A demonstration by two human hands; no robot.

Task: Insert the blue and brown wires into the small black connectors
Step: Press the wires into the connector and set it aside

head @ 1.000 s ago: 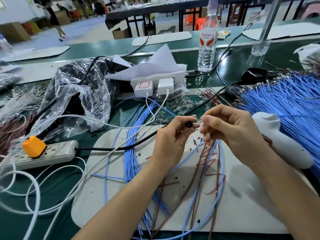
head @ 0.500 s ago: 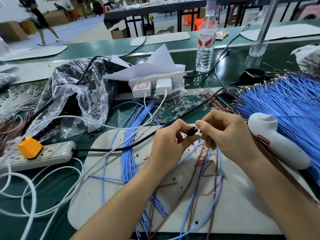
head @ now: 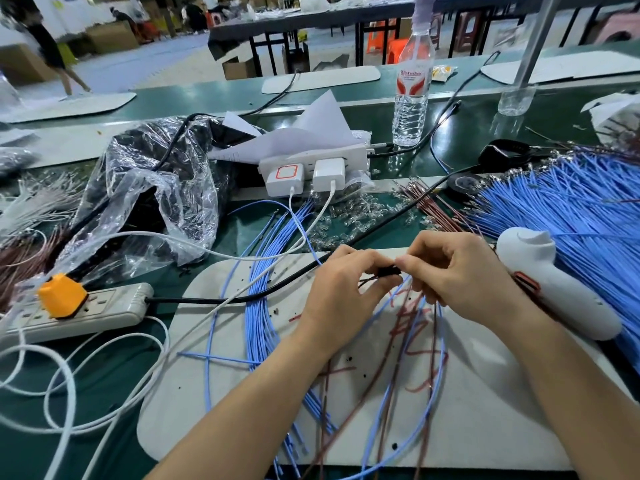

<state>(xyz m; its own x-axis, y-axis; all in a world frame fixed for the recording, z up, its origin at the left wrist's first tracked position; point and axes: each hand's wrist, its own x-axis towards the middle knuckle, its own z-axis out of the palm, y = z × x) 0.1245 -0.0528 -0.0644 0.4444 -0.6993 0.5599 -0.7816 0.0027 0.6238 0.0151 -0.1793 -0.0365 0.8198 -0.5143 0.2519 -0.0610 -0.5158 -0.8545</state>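
Note:
A small black connector (head: 387, 271) sits between my two hands above the white work mat (head: 242, 393). My left hand (head: 341, 292) pinches it from the left, and my right hand (head: 453, 275) pinches it from the right with curled fingers. A blue wire (head: 437, 386) and a brown wire (head: 388, 362) hang from the hands and loop down over the mat. More blue wires (head: 258, 323) lie in a bundle on the mat's left part. Whether the wire tips sit inside the connector is hidden by my fingers.
A large fan of blue wires (head: 571, 216) lies at right beside a white glue gun (head: 554, 292). Brown wires (head: 429, 206) and clear small parts (head: 349, 220) lie behind the mat. A power strip with an orange plug (head: 62, 296), white cables, a plastic bag (head: 145, 202) and a water bottle (head: 412, 98) surround the area.
Both hands have dropped a little toward the mat and closed together on the connector. The hanging wires shifted with them.

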